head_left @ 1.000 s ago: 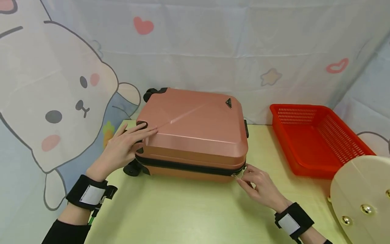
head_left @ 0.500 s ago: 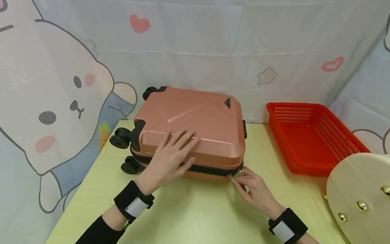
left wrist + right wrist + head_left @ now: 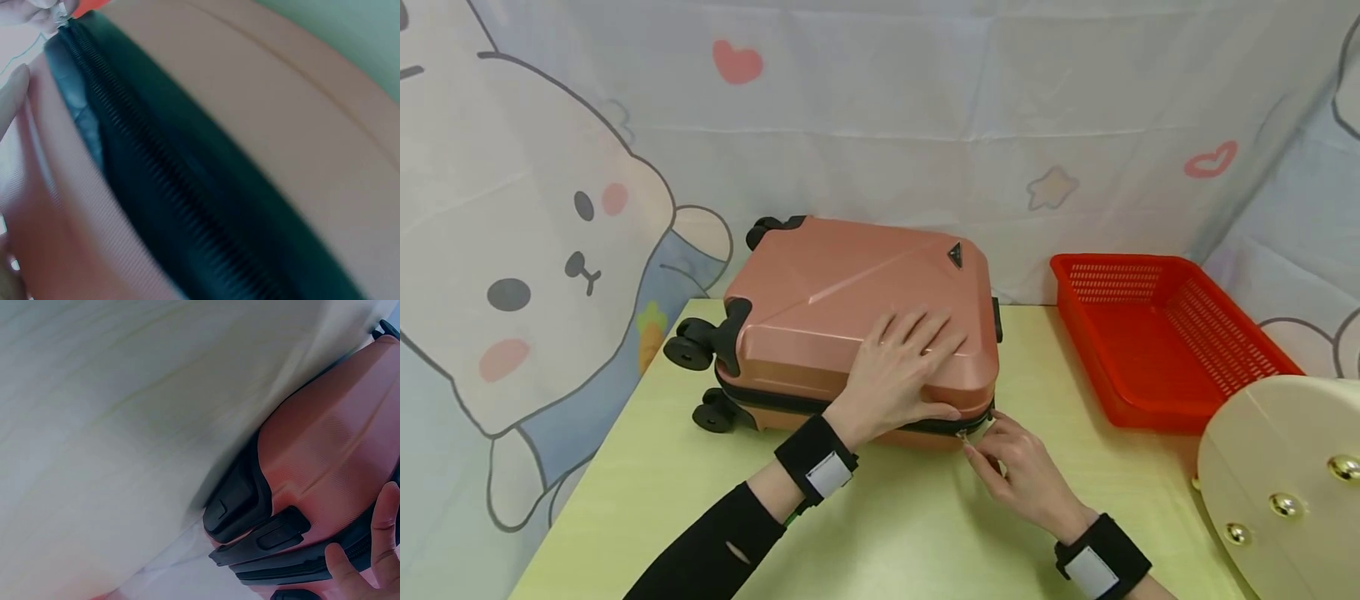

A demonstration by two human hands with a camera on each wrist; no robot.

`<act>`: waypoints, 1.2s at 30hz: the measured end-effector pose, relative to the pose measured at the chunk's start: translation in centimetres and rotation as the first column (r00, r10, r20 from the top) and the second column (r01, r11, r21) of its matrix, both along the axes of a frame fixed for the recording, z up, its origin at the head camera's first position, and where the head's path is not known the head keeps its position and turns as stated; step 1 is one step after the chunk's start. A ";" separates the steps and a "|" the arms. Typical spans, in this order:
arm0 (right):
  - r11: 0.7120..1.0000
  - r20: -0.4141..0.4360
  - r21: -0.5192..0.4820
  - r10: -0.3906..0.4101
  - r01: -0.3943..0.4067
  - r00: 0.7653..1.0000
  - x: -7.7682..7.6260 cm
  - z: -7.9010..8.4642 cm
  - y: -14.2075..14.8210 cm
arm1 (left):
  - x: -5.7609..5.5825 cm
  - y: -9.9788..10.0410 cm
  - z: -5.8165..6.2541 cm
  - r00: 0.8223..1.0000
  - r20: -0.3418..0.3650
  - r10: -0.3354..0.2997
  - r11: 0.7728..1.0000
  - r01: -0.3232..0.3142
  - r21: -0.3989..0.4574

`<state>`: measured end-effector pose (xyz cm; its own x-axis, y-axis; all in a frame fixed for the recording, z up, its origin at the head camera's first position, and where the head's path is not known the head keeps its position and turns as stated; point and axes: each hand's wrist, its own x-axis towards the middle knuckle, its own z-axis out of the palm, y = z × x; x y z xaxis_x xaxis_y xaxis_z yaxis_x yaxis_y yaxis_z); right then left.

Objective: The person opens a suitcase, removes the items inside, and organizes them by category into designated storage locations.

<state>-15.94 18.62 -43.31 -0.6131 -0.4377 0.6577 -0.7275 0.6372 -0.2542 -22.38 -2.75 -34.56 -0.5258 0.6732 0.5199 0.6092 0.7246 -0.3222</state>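
A rose-pink hard-shell suitcase point(image 3: 857, 292) lies flat on the table, its black zipper band point(image 3: 775, 398) running round the side. Fingers spread, my left hand point(image 3: 898, 375) rests on the lid near the front right corner, its thumb just above the band. At that corner my right hand point(image 3: 1026, 471) pinches the small metal zipper pull point(image 3: 962, 435) between thumb and finger. The left wrist view shows the zipper teeth point(image 3: 169, 175) close up, leading to the pull point(image 3: 61, 15) at the top left. Fingers point(image 3: 384, 525) appear beside the band in the right wrist view.
A red plastic basket point(image 3: 1120, 408) stands on the table point(image 3: 880, 542) to the right. In front of it is a cream rounded object point(image 3: 1285, 450) with gold studs. A printed cloth point(image 3: 880, 100) hangs behind the suitcase, whose black wheels point(image 3: 688, 350) point left.
My left hand has slid from the suitcase's left end along the lid to the front right corner. My right hand stays at the zipper pull, and the view has shifted slightly.
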 end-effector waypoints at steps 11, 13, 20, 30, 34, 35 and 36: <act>1.000 -0.004 0.006 0.026 -0.026 1.000 -0.4 0.0 0.8 | -0.5 -0.2 -0.9 0.998 -0.051 -0.045 0.997 0.048 0.054; 1.000 0.000 0.013 0.028 -0.028 1.000 -0.5 0.1 1.0 | -0.5 -0.3 -0.9 0.998 -0.052 -0.046 0.997 0.049 0.052; 0.999 0.015 0.013 0.043 -0.044 0.999 -0.9 0.3 1.6 | -0.5 -0.4 -0.6 0.996 -0.063 -0.057 0.998 0.059 0.029; 0.997 -0.033 -0.018 0.077 -0.078 0.996 -1.4 0.5 2.9 | -0.2 -0.9 -0.1 0.998 -0.050 -0.045 0.999 0.045 -0.011; 0.997 -0.047 -0.013 0.081 -0.082 0.996 -1.6 0.4 3.5 | -0.1 -0.9 -0.1 0.998 -0.044 -0.047 0.999 0.046 -0.019; 0.997 -0.046 -0.013 0.081 -0.082 0.996 -1.6 0.4 3.6 | -0.1 -0.9 -0.1 0.998 -0.044 -0.047 0.999 0.047 -0.018; 0.997 -0.048 -0.012 0.082 -0.083 0.995 -1.7 0.4 3.7 | 0.0 -0.9 -0.1 0.998 -0.046 -0.050 0.999 0.049 -0.016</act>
<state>-17.61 22.37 -42.93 -0.5436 -0.4759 0.6914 -0.7887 0.5713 -0.2268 -22.43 -3.69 -34.71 -0.4672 0.7054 0.5331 0.6283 0.6891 -0.3611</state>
